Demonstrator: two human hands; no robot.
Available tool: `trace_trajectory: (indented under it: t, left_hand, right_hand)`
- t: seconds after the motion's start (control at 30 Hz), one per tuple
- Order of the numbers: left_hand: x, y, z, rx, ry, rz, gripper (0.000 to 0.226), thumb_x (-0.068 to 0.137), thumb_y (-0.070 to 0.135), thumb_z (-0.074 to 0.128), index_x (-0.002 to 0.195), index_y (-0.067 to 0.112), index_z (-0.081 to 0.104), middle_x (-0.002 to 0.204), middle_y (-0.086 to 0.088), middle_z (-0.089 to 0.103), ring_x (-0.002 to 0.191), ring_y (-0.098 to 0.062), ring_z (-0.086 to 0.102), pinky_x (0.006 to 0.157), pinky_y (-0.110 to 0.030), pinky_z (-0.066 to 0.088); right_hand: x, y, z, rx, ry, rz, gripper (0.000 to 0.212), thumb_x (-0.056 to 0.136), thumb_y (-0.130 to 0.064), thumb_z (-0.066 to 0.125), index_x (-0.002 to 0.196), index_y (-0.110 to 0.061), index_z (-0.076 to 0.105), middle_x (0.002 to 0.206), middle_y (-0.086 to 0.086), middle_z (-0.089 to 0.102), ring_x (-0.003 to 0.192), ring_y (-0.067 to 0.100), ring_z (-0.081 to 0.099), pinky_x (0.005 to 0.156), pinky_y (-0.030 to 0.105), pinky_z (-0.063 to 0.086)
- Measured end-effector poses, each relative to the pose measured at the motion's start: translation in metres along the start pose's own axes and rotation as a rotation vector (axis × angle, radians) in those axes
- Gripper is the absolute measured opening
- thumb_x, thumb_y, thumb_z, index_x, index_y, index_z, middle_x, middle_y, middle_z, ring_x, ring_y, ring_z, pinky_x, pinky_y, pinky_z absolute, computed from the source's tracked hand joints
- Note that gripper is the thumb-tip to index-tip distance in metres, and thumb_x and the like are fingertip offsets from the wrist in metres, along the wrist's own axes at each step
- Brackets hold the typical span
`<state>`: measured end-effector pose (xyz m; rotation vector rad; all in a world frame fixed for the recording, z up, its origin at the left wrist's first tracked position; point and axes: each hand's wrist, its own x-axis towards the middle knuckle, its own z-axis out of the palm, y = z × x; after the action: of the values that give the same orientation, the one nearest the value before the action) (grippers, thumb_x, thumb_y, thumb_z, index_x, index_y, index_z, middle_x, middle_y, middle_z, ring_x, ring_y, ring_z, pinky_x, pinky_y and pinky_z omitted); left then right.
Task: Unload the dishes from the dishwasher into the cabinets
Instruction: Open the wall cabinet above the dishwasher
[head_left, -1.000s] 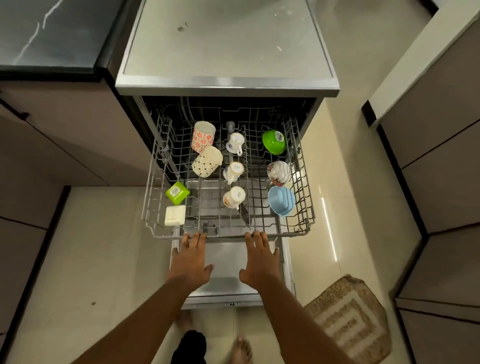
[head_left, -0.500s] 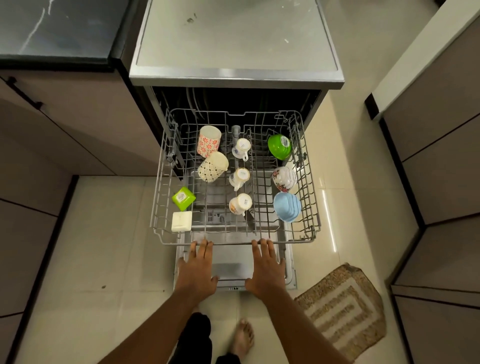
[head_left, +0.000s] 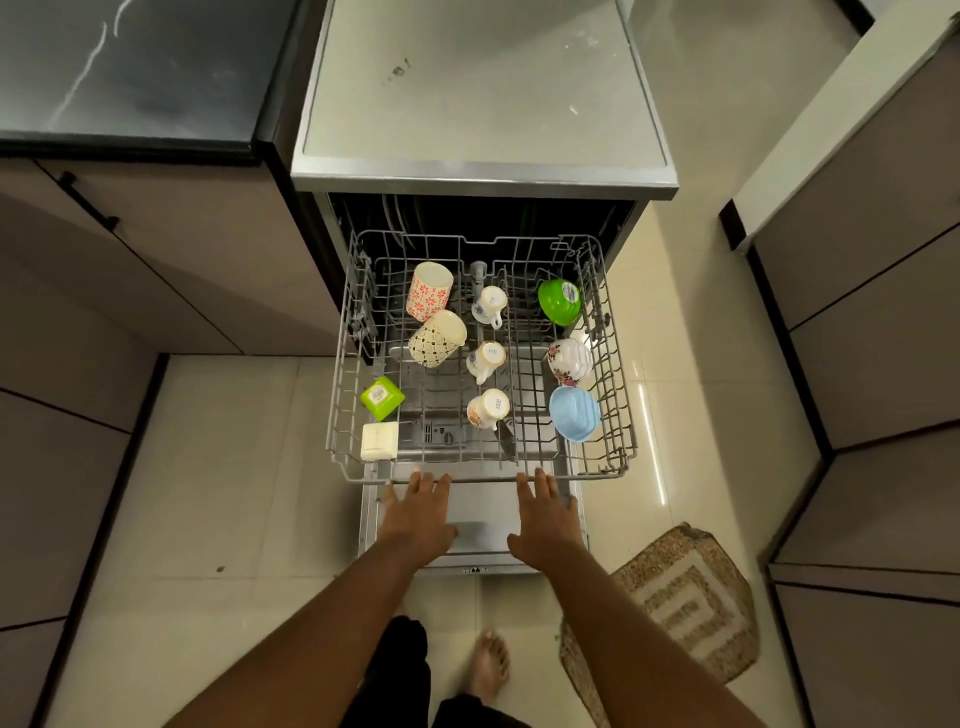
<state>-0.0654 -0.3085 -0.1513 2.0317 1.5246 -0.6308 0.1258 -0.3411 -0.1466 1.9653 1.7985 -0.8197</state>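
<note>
The grey wire rack (head_left: 470, 479) is pulled out of the dishwasher (head_left: 483, 176) over its lowered door (head_left: 478, 535). It holds two patterned tumblers (head_left: 429, 290) (head_left: 436, 339), three small white cups (head_left: 489, 305) (head_left: 486, 359) (head_left: 488, 409), a green bowl (head_left: 559, 301), a floral bowl (head_left: 569, 362), a blue bowl (head_left: 574, 414), a green square container (head_left: 382, 397) and a white one (head_left: 380, 440). My left hand (head_left: 418, 514) and my right hand (head_left: 546, 517) lie palm down with straight fingers, fingertips at the rack's front rail.
Closed cabinet fronts (head_left: 878, 322) stand to the right and lower cabinets (head_left: 171, 260) under a dark counter (head_left: 130, 73) to the left. A woven mat (head_left: 685, 597) lies on the tiled floor at the right. My bare foot (head_left: 488, 665) stands just before the door.
The rack has slid further out of the dishwasher toward me. Both hands stayed at its front rail and came back with it.
</note>
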Motion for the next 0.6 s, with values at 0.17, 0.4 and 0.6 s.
trace_trajectory:
  t: [0.17,0.4,0.6]
  left_hand:
    - [-0.032,0.005,-0.037,-0.038,0.124,0.035,0.068,0.095,0.051,0.048,0.152,0.025,0.022,0.163,-0.006,0.014,0.151,-0.026,0.006,0.119,-0.057,0.008]
    - [-0.096,0.003,-0.147,-0.026,0.452,0.075,0.068,0.091,0.049,0.052,0.149,0.025,0.027,0.157,-0.006,0.028,0.147,-0.026,0.022,0.116,-0.056,0.021]
    - [-0.156,-0.037,-0.27,0.03,0.727,-0.005,0.069,0.095,0.051,0.045,0.154,0.025,0.02,0.163,-0.005,0.018,0.152,-0.024,0.008,0.119,-0.054,0.013]
  right_hand:
    - [-0.041,-0.007,-0.022,0.109,0.216,0.008,0.068,0.097,-0.038,0.054,0.154,-0.018,0.022,0.156,0.008,0.03,0.144,0.026,0.031,0.115,0.041,0.036]
    - [-0.087,-0.046,-0.126,0.085,0.529,-0.171,0.061,0.089,-0.042,0.061,0.143,-0.018,0.043,0.135,0.006,0.053,0.122,0.024,0.05,0.096,0.037,0.046]
    - [-0.112,-0.104,-0.241,-0.057,0.716,-0.305,0.076,0.089,-0.049,0.059,0.153,-0.019,0.031,0.147,0.008,0.044,0.137,0.029,0.04,0.105,0.044,0.041]
